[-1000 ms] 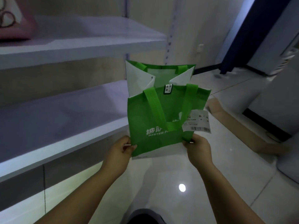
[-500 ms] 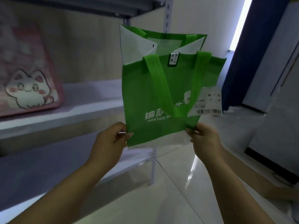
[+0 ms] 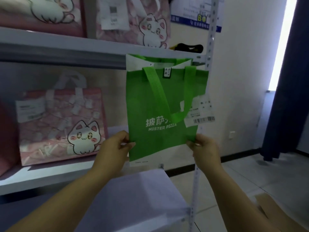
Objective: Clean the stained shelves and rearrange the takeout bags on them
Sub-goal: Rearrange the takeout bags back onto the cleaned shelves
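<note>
Your left hand (image 3: 115, 146) pinches the green bag (image 3: 160, 106) at its lower left edge, your right hand (image 3: 204, 148) at its lower right. The bag stands upright above both grips, in the air, with the shelf (image 3: 41, 179) beyond it, right of the pink cat bag (image 3: 61, 128).

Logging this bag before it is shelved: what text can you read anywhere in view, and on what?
"MISTER PIZZA": white print on the green bag, under Chinese characters "披萨", the rest hidden by its handle.
Receipt on that bag: barcode, print too blurred to read.
Black tag at the bag's top edge: too small.
Labels on the pink cat bags: blurred.
Wall poster: blurred.
</note>
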Demonstrator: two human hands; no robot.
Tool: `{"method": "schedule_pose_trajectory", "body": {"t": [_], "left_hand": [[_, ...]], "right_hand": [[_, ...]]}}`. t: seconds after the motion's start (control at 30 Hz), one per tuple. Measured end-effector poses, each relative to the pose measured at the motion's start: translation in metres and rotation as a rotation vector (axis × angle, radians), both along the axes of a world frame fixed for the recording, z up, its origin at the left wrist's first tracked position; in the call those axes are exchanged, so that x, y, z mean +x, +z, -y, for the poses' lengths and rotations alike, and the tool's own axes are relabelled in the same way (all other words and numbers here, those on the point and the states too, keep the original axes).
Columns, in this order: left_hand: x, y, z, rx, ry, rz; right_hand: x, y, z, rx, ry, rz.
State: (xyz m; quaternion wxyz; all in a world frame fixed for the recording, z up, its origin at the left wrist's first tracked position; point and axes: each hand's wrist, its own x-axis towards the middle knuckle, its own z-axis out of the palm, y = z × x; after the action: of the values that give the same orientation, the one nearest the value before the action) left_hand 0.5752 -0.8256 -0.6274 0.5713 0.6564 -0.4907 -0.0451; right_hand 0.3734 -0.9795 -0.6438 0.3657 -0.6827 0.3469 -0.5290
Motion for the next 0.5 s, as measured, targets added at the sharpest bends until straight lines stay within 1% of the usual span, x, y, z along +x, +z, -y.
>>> {"method": "schedule_pose_trajectory", "body": {"t": [0.17, 0.33, 0.5], "left_hand": [[0.032, -0.004, 0.016, 0.037, 0.075, -0.015], [0.055, -0.011, 0.037, 0.034, 0.176, 0.068], [0.073, -0.013, 0.053, -0.005, 0.199, 0.013]], "right_hand": [[0.044, -0.005, 0.018, -0.008, -0.019, -0.057], [0.077, -0.003, 0.037, -0.002, -0.064, -0.046], [0.107, 0.000, 0.050, 0.005, -0.068, -0.045]]}}
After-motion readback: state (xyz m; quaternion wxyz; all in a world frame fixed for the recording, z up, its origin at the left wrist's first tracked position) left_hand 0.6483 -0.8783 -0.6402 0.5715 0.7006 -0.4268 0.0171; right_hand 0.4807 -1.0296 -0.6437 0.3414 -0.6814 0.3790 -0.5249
